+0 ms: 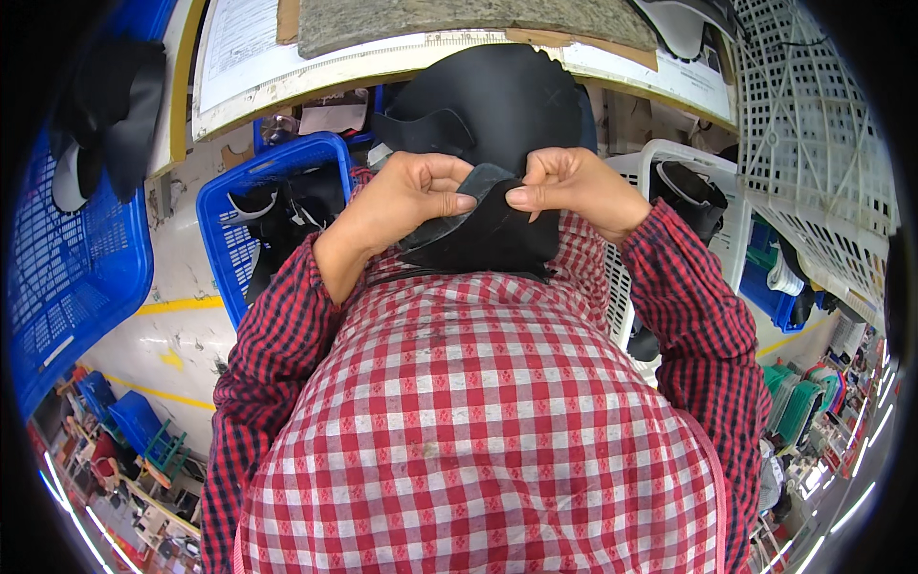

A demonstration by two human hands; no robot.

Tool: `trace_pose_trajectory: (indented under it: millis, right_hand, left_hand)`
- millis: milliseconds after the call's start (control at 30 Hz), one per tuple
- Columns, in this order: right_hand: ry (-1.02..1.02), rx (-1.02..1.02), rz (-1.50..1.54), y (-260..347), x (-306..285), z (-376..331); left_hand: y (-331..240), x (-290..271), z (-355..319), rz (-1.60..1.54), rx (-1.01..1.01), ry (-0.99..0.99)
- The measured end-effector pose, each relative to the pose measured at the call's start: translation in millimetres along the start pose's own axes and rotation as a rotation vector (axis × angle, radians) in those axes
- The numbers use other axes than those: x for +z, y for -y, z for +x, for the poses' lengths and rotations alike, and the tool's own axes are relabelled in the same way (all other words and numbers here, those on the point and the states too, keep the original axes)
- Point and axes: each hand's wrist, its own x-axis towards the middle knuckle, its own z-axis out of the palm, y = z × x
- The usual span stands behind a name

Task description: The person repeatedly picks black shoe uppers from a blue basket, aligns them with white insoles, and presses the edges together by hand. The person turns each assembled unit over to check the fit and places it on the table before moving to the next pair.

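Observation:
Over my lap, both hands hold a soft black piece of material (492, 234) with a dark grey-green edge (486, 178), perhaps part of a shoe upper. My left hand (402, 196) is closed, its thumb and fingers pinching the grey-green edge. My right hand (579, 188) pinches the black side close by, thumb against forefinger. Between the two thumbs the material folds over. Just beyond lies a larger smooth black piece (512, 96) with a notched right edge, draped across my knees. A curved black flap (426, 129) rests at its left.
Ahead is a worktable edge (277, 100) bearing a grey stone slab (459, 21). A blue basket (212, 215) of black shoe parts stands left, with another blue basket (105, 277) farther left. White baskets (732, 206) stand right, one tall (813, 124).

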Motion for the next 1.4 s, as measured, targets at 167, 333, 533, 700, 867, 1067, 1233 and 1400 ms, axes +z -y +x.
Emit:
trace_pose_trajectory:
  millis: [167,333,533,700,867,1067,1233,1400]
  right_hand:
    - [-0.055,-0.006,0.045,-4,-1,-4]
    - [-0.078,-0.014,0.078,-7,4,-4]
    - [-0.134,-0.039,0.060,-5,10,-7]
    - [-0.170,-0.034,0.079,-3,13,-12]
    - [-0.181,-0.044,0.081,-1,17,-14]
    - [-0.204,-0.039,0.069,4,24,-18]
    - [-0.286,-0.104,-0.173,9,35,-18]
    - [-0.518,-0.432,-1.259,11,43,-23]
  left_hand:
    - [-1,13,1,-0.016,0.060,0.005]
    - [-4,16,-3,0.043,0.041,-0.011]
    - [-12,20,-8,0.085,0.051,-0.046]
    - [-14,24,-9,0.122,0.072,-0.078]
    - [-15,22,-14,0.197,0.130,-0.066]
    - [-27,9,-14,0.124,0.022,0.007]
    - [-33,12,-9,0.169,0.047,-0.017]
    - [-21,25,-10,0.196,0.080,-0.158]
